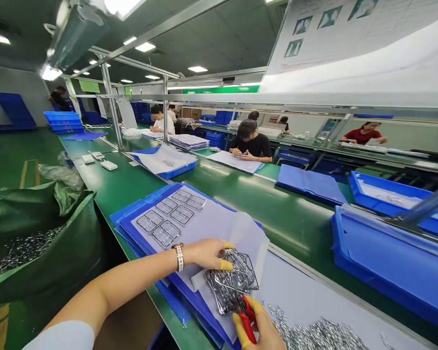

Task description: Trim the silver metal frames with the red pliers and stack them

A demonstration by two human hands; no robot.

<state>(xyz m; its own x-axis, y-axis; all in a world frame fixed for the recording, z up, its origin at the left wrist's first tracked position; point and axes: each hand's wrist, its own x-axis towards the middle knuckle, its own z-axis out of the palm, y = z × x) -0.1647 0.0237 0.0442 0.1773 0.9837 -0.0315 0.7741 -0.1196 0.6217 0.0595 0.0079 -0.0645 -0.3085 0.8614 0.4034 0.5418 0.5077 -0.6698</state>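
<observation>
My left hand [209, 253], with yellow finger covers and a wristwatch [179, 256], is closed on the edge of a heap of shiny rectangular frames [235, 277] that look like moulded sprues. My right hand [259, 325], also in yellow finger covers, grips red-handled nippers [247, 322]. The jaws of the nippers meet the near edge of the heap, and their tips are hidden. Several similar frames [166, 233] lie in rows on the white sheet [211, 218] beyond my left hand. A pile of small shiny pieces [324, 335] lies right of my right hand.
Blue trays [390, 272] stand at the right. A green bag [40, 272] with shiny scraps hangs or stands at the left beside the green bench [127, 182]. Across it, a person in a black top [253, 143] works at a tray. A metal rail [219, 97] runs overhead.
</observation>
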